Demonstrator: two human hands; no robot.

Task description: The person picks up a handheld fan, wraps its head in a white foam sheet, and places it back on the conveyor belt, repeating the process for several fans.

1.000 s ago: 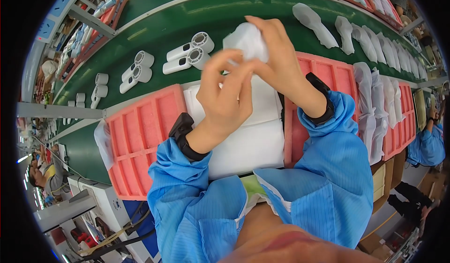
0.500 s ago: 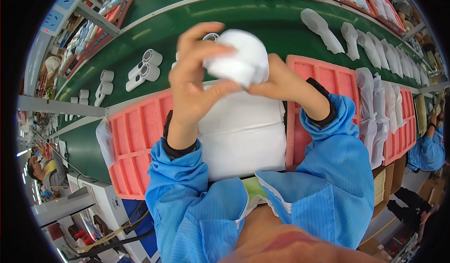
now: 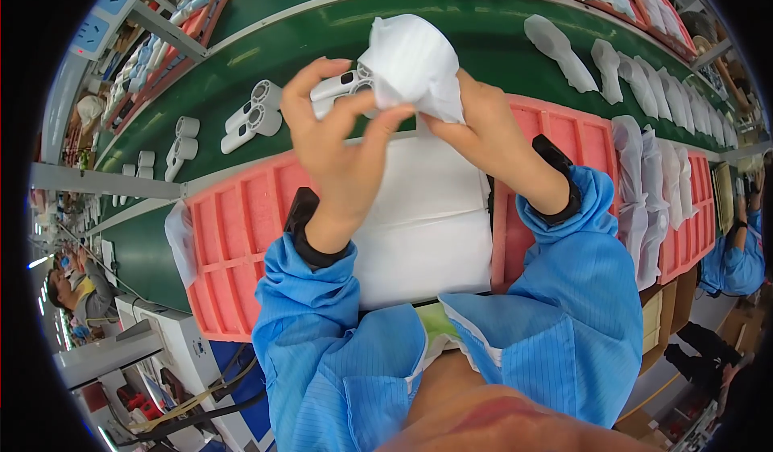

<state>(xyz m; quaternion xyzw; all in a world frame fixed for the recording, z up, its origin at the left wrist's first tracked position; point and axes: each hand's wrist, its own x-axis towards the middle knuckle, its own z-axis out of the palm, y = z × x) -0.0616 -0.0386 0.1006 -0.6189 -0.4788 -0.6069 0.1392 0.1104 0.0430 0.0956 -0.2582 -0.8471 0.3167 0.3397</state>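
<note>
Above the green belt I hold up a white wrapped piece [image 3: 415, 57], rounded on top, its thin white wrapping loose and creased below. My right hand [image 3: 487, 118] grips it from the right, thumb along its lower edge. From the left, my left hand [image 3: 342, 130] pinches the lower left of the wrapping between thumb and index finger, the other fingers raised. What lies inside the wrapping is hidden. Just behind my left fingers, white plastic housings [image 3: 334, 87] with round ends lie on the belt. Below my hands is a stack of flat white sheets [image 3: 423, 250].
Red divided trays flank the sheets, one at left [image 3: 233, 242] and one at right [image 3: 523, 210], with white wrapped pieces [image 3: 632, 186] on the right one. More bare housings [image 3: 254, 118] stand left on the green belt [image 3: 322, 25]; several wrapped pieces [image 3: 555, 49] lie right. Other people are at both sides.
Both hands have raised the wrapped piece slightly away from me. My left fingers have shifted down to its lower edge, and its rounded top now shows more fully.
</note>
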